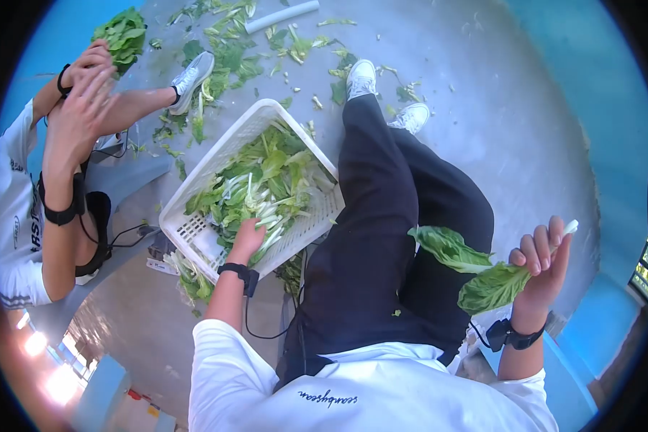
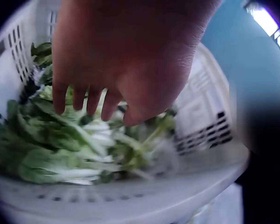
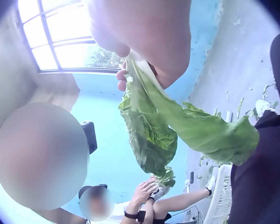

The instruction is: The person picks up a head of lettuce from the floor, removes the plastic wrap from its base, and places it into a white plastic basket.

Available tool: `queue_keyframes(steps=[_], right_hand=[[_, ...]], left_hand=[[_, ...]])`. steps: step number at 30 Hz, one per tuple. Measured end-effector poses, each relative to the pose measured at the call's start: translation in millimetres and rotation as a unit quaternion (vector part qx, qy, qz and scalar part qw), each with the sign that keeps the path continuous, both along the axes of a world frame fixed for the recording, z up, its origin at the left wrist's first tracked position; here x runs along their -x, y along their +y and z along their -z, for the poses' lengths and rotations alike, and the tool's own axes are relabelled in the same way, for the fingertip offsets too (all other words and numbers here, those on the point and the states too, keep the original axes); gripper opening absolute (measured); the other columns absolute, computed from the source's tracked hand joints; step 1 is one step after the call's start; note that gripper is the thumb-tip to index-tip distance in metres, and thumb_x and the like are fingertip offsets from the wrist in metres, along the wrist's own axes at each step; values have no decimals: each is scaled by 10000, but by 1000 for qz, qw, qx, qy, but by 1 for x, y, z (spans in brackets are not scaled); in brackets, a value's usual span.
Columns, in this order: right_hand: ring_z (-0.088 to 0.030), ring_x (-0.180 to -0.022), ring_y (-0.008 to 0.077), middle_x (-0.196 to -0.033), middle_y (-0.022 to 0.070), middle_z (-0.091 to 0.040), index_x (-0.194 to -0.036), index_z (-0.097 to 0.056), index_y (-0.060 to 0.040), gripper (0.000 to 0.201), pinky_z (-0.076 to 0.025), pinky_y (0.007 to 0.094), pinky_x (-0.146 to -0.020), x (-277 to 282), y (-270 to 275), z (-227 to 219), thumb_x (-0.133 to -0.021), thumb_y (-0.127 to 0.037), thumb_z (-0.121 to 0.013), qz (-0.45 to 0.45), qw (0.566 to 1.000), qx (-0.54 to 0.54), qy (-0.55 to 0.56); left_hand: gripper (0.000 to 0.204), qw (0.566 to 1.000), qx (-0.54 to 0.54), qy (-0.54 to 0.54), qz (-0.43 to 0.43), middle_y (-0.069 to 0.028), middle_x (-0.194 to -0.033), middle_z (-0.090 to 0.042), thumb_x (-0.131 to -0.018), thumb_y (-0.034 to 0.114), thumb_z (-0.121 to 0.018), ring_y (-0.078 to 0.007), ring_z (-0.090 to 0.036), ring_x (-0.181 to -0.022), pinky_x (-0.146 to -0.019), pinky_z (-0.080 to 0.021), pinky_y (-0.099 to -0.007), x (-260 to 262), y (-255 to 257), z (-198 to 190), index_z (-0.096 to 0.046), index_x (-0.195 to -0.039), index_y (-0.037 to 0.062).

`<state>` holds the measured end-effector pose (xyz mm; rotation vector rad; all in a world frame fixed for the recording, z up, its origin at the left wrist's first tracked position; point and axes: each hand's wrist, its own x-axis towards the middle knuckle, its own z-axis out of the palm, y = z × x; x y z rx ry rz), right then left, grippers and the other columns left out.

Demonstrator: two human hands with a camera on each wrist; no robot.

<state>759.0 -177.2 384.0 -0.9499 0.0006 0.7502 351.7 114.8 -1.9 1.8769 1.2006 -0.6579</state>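
A white slatted plastic basket (image 1: 327, 205) holds a heap of leafy greens (image 1: 273, 169) with pale stems. My left hand (image 1: 247, 241) reaches over its near side into the heap. In the left wrist view that hand's fingers (image 2: 109, 103) point down, straight and slightly apart, over the leaves and white stems. Raised at the right, my right hand (image 1: 543, 266) grips a leafy green stalk (image 1: 493, 284) by its white stem. Two broad leaves hang from the grip in the right wrist view, the larger leaf (image 3: 200, 130) spreading toward my leg.
Another person's hands (image 1: 86, 101) are at the left, beside a bunch of greens (image 1: 122, 36). Scattered leaves (image 1: 230, 61) and a pale tube (image 1: 281, 16) lie on the grey floor. My outstretched legs (image 1: 374, 173) are beside the basket. More greens (image 1: 194, 281) lie behind it.
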Motion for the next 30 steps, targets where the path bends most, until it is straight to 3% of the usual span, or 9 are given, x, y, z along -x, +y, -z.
queue_keyframes(steps=[5, 8, 11, 15, 18, 21, 24, 28, 30], right_hand=[[-485, -594, 106, -676, -10, -433, -949, -398, -130, 270, -582, 354, -744, -15, -9, 14, -1107, -329, -305, -20, 998, 51, -21], [-482, -595, 110, -677, -10, -439, -949, -400, -129, 265, -577, 352, -738, -19, -5, 19, -1107, -320, -304, -24, 996, 81, -22], [-478, -602, 117, -681, -8, -443, -951, -405, -128, 264, -567, 355, -736, -26, -2, 27, -1106, -319, -308, -39, 995, 83, -37], [-477, -616, 126, -688, -7, -445, -957, -410, -129, 258, -549, 351, -725, -17, -1, 25, -1104, -319, -316, -41, 994, 90, -50], [-480, -623, 128, -692, -6, -443, -965, -417, -130, 253, -540, 345, -716, -2, -5, 15, -1100, -325, -328, -26, 994, 98, -41], [-483, -623, 132, -697, -3, -442, -991, -434, -125, 243, -532, 339, -697, 16, -13, 4, -1092, -330, -354, -22, 992, 125, -29], [-490, -578, 138, -679, 5, -433, -1014, -447, -114, 238, -544, 341, -645, 30, -30, -7, -1081, -334, -383, -46, 987, 154, -27], [-489, -488, 154, -652, 24, -443, -1057, -481, -80, 221, -569, 356, -570, 56, -57, -14, -1057, -299, -451, -104, 985, 138, 13], [-504, -550, 149, -670, 29, -447, -1124, -497, -58, 244, -575, 367, -634, 76, -58, -17, -1052, -289, -465, -121, 985, 123, -11]], left_hand=[[433, 964, -62, 145, 214, -193, -1543, -366, -855, 240, -582, -355, -325, -1442, -1123, -354, -516, 9, -9, 13, -649, -1216, 10], [434, 958, -72, 164, 222, -182, -1564, -348, -861, 247, -571, -355, -318, -1447, -1140, -310, -553, 8, -11, 33, -653, -1218, 14], [422, 969, -53, 187, 151, -185, -1573, -336, -863, 245, -562, -362, -377, -1396, -1118, -338, -538, -2, -15, 46, -667, -1194, 5], [388, 974, -45, 189, 113, -197, -1505, -427, -851, 243, -585, -370, -457, -1319, -1059, -403, -505, -10, -18, 23, -699, -1127, -5], [323, 982, -106, 132, 84, -196, -1260, -635, -843, 252, -615, -357, -601, -1151, -962, -479, -483, -2, -22, 4, -742, -1006, 4], [279, 984, -139, 107, 40, -178, -984, -724, -827, 262, -664, -350, -687, -942, -868, -530, -469, 10, -25, -21, -756, -910, 13], [252, 979, -197, -43, -25, -189, -856, -722, -818, 256, -695, -351, -704, -813, -792, -557, -452, 15, -27, -39, -765, -865, 19], [203, 972, -95, -158, -146, -147, -918, -742, -850, 142, -704, -230, -719, -822, -727, -564, -342, 12, -32, -88, -756, -1014, 36], [248, 943, -7, -258, -212, -123, -993, -743, -876, 72, -691, -163, -709, -834, -704, -559, -289, -7, -42, -125, -738, -1119, 61]])
